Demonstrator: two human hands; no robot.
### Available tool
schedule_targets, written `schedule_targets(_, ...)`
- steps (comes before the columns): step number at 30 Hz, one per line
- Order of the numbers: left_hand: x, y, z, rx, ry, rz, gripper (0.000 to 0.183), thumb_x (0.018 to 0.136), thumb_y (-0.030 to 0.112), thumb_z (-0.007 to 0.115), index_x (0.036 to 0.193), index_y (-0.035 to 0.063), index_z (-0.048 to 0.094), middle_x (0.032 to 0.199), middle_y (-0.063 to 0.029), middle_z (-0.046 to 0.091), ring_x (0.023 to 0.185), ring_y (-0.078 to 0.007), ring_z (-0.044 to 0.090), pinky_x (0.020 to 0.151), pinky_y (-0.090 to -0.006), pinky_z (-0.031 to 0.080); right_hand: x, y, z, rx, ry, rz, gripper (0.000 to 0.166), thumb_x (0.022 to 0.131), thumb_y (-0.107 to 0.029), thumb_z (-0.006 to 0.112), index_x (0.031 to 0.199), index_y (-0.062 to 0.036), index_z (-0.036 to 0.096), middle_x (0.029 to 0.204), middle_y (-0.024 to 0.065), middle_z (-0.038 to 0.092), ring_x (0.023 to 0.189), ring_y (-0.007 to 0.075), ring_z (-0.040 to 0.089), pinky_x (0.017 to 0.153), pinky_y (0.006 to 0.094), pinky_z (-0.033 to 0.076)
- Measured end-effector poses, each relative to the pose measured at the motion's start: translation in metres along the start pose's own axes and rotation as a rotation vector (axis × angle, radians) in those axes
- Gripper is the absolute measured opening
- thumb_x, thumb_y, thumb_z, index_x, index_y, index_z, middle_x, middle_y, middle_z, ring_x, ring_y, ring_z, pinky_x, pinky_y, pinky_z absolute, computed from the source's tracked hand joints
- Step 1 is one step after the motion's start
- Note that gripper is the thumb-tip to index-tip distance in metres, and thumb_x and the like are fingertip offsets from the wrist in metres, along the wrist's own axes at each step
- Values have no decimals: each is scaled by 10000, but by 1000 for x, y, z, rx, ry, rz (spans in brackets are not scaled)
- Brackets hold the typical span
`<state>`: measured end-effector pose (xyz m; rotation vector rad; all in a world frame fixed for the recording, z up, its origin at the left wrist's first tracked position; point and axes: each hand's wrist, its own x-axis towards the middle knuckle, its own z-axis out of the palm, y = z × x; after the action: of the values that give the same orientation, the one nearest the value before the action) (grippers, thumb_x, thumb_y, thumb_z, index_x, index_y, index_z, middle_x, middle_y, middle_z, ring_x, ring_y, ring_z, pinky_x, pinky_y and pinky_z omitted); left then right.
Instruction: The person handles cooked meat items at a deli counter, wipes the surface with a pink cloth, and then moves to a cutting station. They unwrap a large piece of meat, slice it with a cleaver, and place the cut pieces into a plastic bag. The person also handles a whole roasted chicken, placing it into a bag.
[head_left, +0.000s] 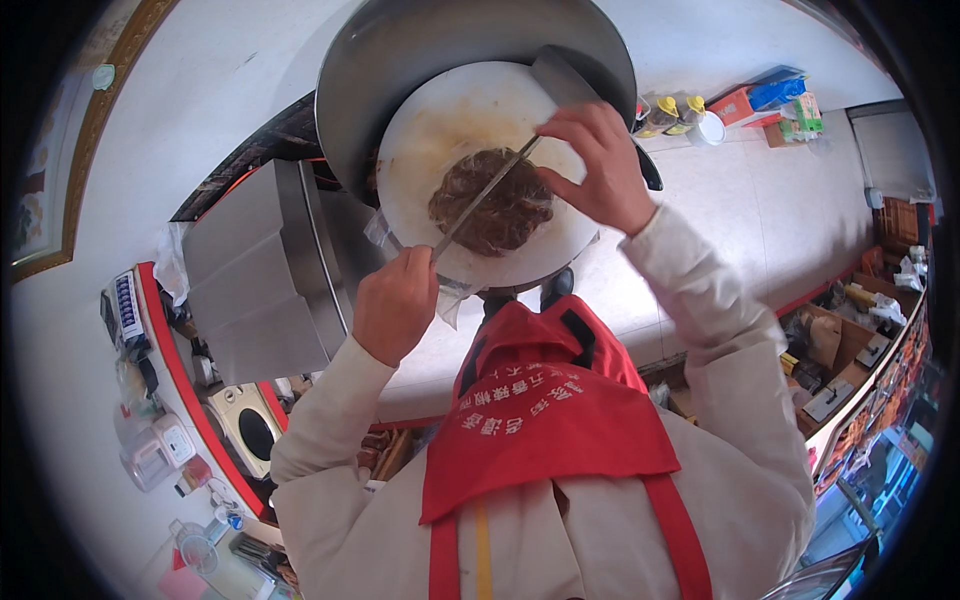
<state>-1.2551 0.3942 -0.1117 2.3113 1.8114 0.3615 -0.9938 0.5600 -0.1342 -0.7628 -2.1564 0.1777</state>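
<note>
A round white cutting board (420, 112) with brownish stains lies before me. On it sits a mound of dark brown meat (499, 214), partly covered by clear plastic film. My left hand (397, 304) is closed around the near end of a long, narrow metal blade (484, 196), seen nearly edge-on and slanting over the meat. At the blade's far end is my right hand (600, 165), thumb and forefinger apart; whether its fingertips grip the tip cannot be made out. Just beyond them, a wide cleaver blade (566, 79) rests at the board's far right edge; its handle is hidden.
A tall curved metal wall (480, 34) surrounds the board's far side. Left of it stands a stainless-steel cabinet (247, 277). Bottles with yellow caps (664, 112) and a white tub (707, 129) are at the right wall. Clear plastic (452, 300) hangs from the board's near edge.
</note>
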Motion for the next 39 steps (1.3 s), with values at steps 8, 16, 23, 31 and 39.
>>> schedule_targets(8, 12, -1, -22, 20, -124, -42, 125, 899, 134, 624, 913, 55, 528, 803, -118, 629, 697, -331, 651, 597, -426, 517, 49, 37, 50, 136, -836, -328, 246, 763, -243, 783, 895, -100, 633, 948, 55, 622, 993, 283, 619, 799, 430, 515)
schedule_targets(16, 21, 8, -18, 57, -212, -123, 150, 922, 154, 606, 879, 42, 516, 733, -148, 633, 642, -369, 642, 576, -468, 509, 42, 48, 59, 152, -816, -316, 233, 774, -275, 775, 870, -120, 630, 887, 33, 625, 949, 268, 636, 758, 426, 527)
schedule_targets(23, 39, 22, -26, 81, -328, -181, 152, 929, 160, 596, 895, 33, 520, 736, -180, 649, 657, -400, 647, 596, -512, 504, 36, 61, 66, 237, -789, -281, 250, 765, -282, 786, 857, -118, 622, 891, 26, 618, 935, 254, 635, 719, 418, 518)
schedule_targets(31, 69, 34, -38, 222, -451, -154, 101, 884, 95, 539, 944, 14, 536, 715, -197, 680, 673, -387, 699, 614, -488, 551, 22, 74, 53, 221, -182, -204, 456, 663, -317, 869, 933, -83, 586, 991, 123, 587, 996, 350, 580, 802, 431, 469)
schedule_targets(39, 82, 75, -42, 359, -577, -185, 125, 864, 60, 524, 944, -34, 546, 736, -220, 690, 716, -389, 709, 641, -496, 547, -108, -18, 84, 224, -64, 493, 633, 565, -381, 896, 1061, -98, 622, 1203, 110, 541, 1169, 333, 486, 998, 466, 371)
